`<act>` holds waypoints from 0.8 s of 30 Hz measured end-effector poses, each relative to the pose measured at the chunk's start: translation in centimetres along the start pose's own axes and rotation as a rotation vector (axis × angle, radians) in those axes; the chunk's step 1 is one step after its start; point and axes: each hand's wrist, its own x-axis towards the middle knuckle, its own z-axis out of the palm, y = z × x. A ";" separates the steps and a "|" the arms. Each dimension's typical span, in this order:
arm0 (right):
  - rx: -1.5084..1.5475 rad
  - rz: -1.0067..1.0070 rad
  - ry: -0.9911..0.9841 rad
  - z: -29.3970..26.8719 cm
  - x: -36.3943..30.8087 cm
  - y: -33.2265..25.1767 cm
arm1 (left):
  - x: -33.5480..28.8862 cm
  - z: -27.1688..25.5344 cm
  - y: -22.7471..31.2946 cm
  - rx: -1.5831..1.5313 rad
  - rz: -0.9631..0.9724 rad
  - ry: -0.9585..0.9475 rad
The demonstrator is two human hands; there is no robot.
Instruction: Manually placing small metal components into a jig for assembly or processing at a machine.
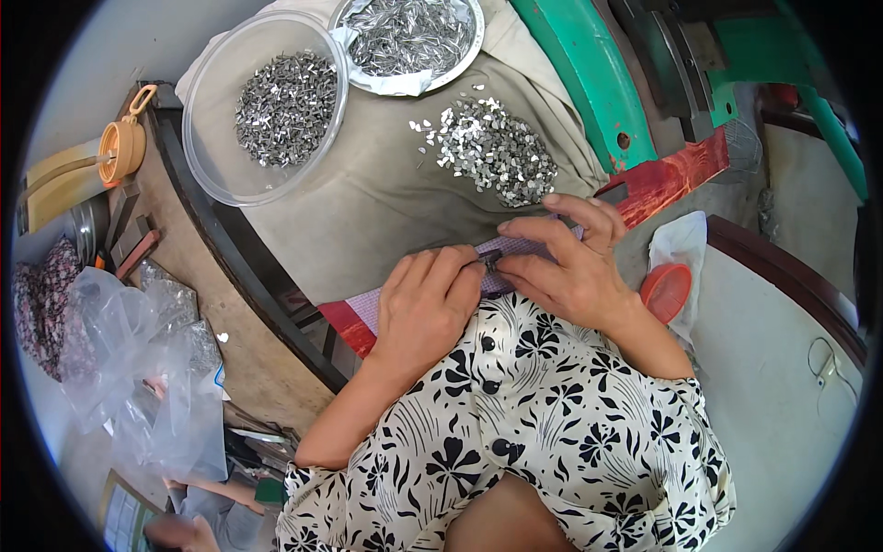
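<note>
My left hand (428,299) and my right hand (575,267) meet at the near edge of the work surface. Fingertips of both pinch a small dark metal piece (490,259), partly hidden between them. The right hand's other fingers are raised and spread. Under the hands runs a purple checked cloth (365,308) with a red border. Just beyond lies a heap of small flat silvery metal pieces (497,152) on a grey-green cloth (368,216). A clear round tub (207,175) holds many short metal pieces, and beside it a white bowl (479,41) holds thin metal slivers.
A green metal frame (598,83) stands at the far right. An orange-red round dish (666,293) lies on white material at right. Left are a wooden table (216,276), a clear plastic bag (120,368) and an orange-capped container (120,152). Another person (216,511) sits lower left.
</note>
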 end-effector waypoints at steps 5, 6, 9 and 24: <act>-0.054 -0.037 -0.015 0.6 0.4 -0.6 | -0.1 0.1 -0.1 -0.038 -0.046 0.005; -0.051 -0.041 -0.015 0.5 0.5 -0.7 | -0.1 0.0 -0.1 -0.072 -0.079 0.012; -0.053 -0.007 -0.103 0.0 0.9 -0.8 | -0.9 -0.7 -0.6 -0.120 -0.150 0.031; -0.101 -0.129 0.008 0.9 1.3 -1.8 | -3.0 -1.7 -1.7 -0.070 -0.084 0.082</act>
